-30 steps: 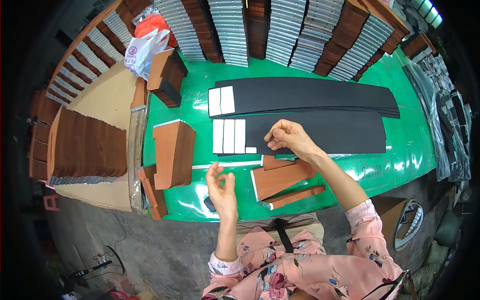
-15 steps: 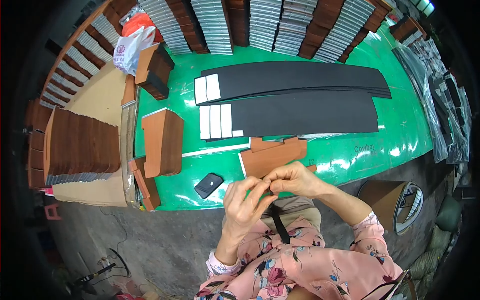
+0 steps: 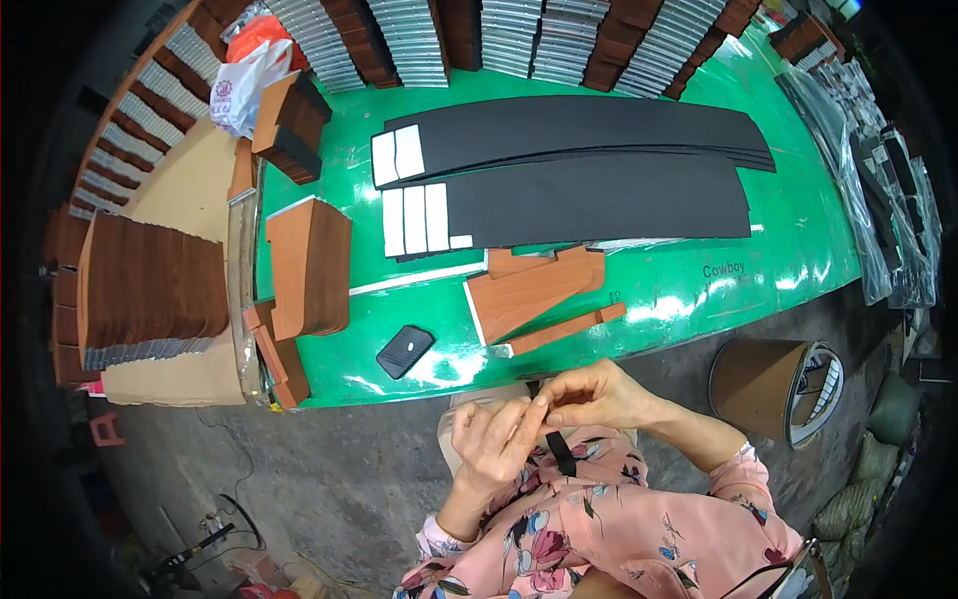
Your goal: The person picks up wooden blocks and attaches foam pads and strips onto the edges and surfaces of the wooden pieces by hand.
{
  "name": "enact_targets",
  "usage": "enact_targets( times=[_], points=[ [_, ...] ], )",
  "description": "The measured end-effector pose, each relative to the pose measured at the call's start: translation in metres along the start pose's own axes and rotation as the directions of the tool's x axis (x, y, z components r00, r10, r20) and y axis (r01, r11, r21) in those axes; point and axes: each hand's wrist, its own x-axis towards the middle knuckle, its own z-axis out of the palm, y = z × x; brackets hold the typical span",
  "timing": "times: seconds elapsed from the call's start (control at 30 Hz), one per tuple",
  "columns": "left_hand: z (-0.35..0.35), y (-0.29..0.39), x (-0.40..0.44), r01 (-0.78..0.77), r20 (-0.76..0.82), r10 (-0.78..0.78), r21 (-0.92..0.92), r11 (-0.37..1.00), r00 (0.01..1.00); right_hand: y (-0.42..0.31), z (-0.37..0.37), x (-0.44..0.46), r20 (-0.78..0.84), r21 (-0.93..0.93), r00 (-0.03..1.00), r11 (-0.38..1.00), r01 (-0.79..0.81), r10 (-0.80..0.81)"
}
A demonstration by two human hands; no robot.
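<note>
My left hand (image 3: 494, 441) and my right hand (image 3: 597, 394) meet just off the table's near edge, above my lap. Both are closed in a pinch, fingertips together; whatever lies between them is too small to make out. A dark strap (image 3: 561, 455) hangs below the fingers against the pink flowered shirt. On the table in front of the hands are a narrow brown strip (image 3: 567, 328) and several flat wood-coloured pieces (image 3: 534, 294). To their left lies a small black rectangular object (image 3: 405, 351).
Black sheets (image 3: 599, 200) with white labels (image 3: 415, 220) lie across the green table (image 3: 659, 329). Brown stacks stand at left (image 3: 311, 268) and along the back (image 3: 509, 35). Plastic-wrapped parts (image 3: 848, 180) lie at right. A brown drum (image 3: 755, 387) is on the floor.
My joined hands have come back from over the table edge toward my lap, uncovering the narrow brown strip. The whole view has shifted slightly, with the table higher in it.
</note>
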Motion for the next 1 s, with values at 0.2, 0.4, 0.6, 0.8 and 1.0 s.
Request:
enact_targets(
  times=[0.2,0.4,0.6,0.8,1.0],
  points=[
    [0.006,-0.005,-0.009,0.23,-0.122,-0.26,-0.216,0.949,0.958,-0.002,-0.014,-0.002,-0.141,-0.095,0.985,0.992,0.083,-0.096],
    [0.038,-0.043,-0.001,0.439,0.004,-0.463,-0.327,0.837,0.886,-0.032,-0.014,0.012,-0.161,-0.627,0.893,0.742,0.237,-0.42],
    [0.055,-0.054,-0.002,0.379,0.003,-0.438,-0.508,0.774,0.899,-0.028,-0.013,0.032,-0.065,-0.845,0.796,0.458,0.277,-0.601],
    [0.064,-0.058,-0.005,0.377,-0.015,-0.445,-0.507,0.775,0.895,-0.026,-0.008,0.039,-0.01,-0.907,0.762,0.326,0.266,-0.648],
    [0.068,-0.06,-0.012,0.358,-0.022,-0.434,-0.528,0.77,0.901,-0.026,-0.008,0.04,-0.013,-0.926,0.785,0.304,0.224,-0.619]
  ],
)
